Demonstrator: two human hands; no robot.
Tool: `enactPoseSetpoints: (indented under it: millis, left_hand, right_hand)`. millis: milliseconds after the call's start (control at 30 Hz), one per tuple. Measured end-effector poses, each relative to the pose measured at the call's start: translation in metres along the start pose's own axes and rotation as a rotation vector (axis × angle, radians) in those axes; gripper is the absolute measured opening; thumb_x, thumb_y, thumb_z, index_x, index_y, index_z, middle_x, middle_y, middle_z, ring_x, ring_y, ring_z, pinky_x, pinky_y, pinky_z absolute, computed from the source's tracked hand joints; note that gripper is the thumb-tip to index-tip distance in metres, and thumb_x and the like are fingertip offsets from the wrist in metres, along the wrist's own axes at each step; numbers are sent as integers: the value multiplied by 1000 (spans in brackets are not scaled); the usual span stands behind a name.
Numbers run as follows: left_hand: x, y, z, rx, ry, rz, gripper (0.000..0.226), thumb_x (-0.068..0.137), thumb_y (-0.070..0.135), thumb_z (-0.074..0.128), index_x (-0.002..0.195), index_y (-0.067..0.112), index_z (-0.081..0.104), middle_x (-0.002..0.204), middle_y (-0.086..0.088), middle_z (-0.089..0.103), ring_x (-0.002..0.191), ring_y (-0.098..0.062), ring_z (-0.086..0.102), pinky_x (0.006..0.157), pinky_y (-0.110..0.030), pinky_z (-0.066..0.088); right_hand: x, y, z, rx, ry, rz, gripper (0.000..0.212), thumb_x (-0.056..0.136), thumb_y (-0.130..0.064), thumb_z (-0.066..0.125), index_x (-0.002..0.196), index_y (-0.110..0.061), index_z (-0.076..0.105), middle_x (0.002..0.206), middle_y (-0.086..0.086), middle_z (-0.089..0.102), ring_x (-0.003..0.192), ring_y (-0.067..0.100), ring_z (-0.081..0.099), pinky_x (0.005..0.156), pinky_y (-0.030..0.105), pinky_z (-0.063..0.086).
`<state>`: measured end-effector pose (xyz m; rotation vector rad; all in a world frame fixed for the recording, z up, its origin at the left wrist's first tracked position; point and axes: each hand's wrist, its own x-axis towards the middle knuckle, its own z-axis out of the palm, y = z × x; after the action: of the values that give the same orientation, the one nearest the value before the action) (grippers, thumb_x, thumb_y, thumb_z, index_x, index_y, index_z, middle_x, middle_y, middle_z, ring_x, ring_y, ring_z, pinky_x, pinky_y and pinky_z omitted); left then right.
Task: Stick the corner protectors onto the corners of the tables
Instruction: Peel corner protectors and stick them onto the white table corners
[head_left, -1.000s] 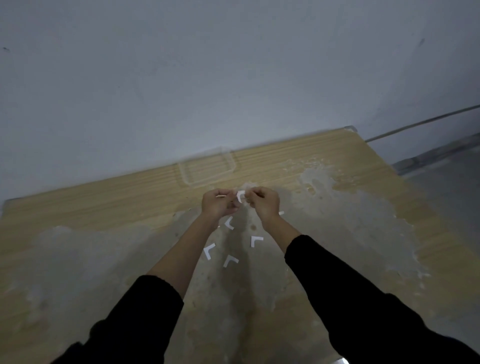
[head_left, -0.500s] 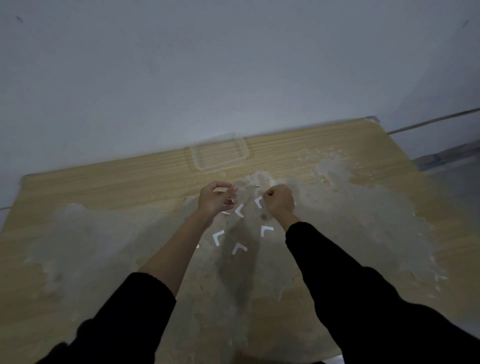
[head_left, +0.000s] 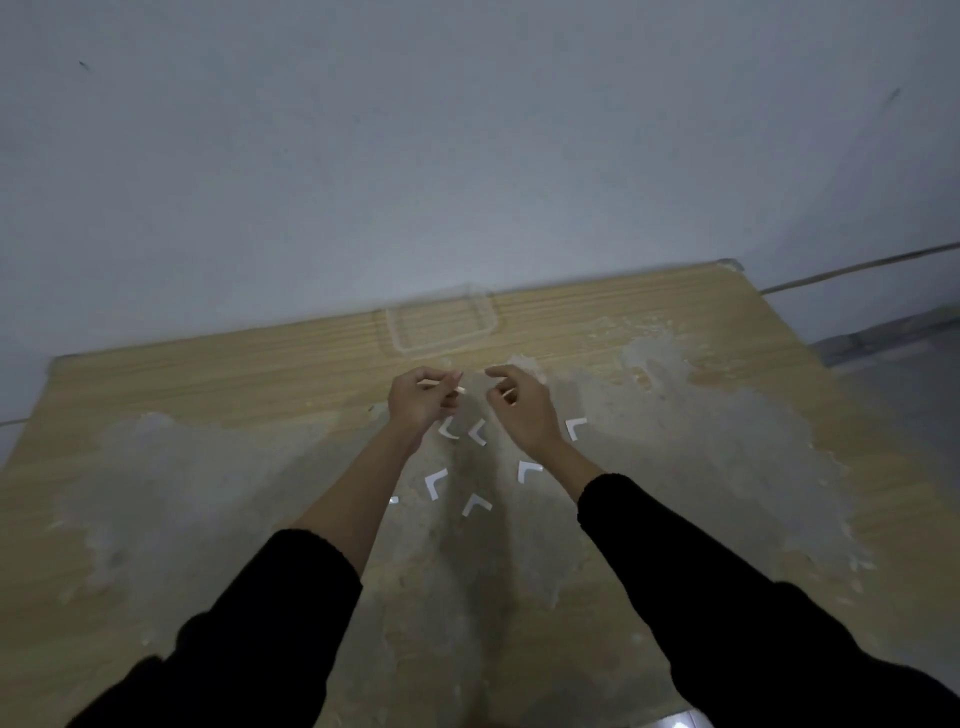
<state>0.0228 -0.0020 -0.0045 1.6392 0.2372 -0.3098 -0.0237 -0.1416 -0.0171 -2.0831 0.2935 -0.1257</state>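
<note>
Several white L-shaped backing pieces (head_left: 435, 482) lie scattered on the worn wooden table (head_left: 208, 395), between and below my hands. My left hand (head_left: 423, 402) hovers above them, its thumb and forefinger pinching a small clear corner protector (head_left: 457, 388) that is hard to make out. My right hand (head_left: 522, 413) hangs a short gap to its right with fingers loosely curled and nothing visible in them. One L piece (head_left: 575, 427) lies just right of that hand. A clear piece seems to sit on the table's far right corner (head_left: 730, 265).
A clear shallow plastic container (head_left: 441, 322) stands near the table's far edge by the grey wall. Large grey patches of worn surface (head_left: 727, 441) spread over the tabletop. A cable (head_left: 857, 267) runs along the wall at right, and the floor shows beyond the right edge.
One second ago both hands pinched one white piece together. They have since pulled apart, and another white L piece now lies on the table by my right hand.
</note>
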Motion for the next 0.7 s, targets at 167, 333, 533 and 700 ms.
enactPoseSetpoints:
  millis: [167,333,533,700]
  left_hand:
    - [0,8,-6,-23,8,-15,19,84,20,69,71,7,62,66,-10,64,39,-4,61,44,-17,52]
    - [-8,13,-31,-18,3,-24,23,82,21,71,66,8,62,47,-1,63,38,-5,59,46,-18,53]
    - [-20,13,-96,170,102,66,29,89,25,63,75,-1,67,56,-7,56,38,-5,47,43,-20,42]
    - [-45,17,-187,384,186,179,29,89,27,63,82,1,73,73,-6,62,68,-15,55,53,-25,45]
  right_hand:
    - [-15,-28,23,65,-27,-116,28,85,-14,64,112,-12,62,92,9,66,79,21,63,70,35,53]
    - [-6,-39,38,68,44,-67,15,82,1,65,97,0,67,88,19,69,76,17,59,74,38,54]
    - [-9,-70,76,-26,-87,-151,9,86,-9,65,91,-2,66,85,14,70,74,16,60,72,35,51]
    - [-31,-122,138,38,-223,-211,5,87,-6,62,89,-1,63,79,2,62,70,15,58,67,29,49]
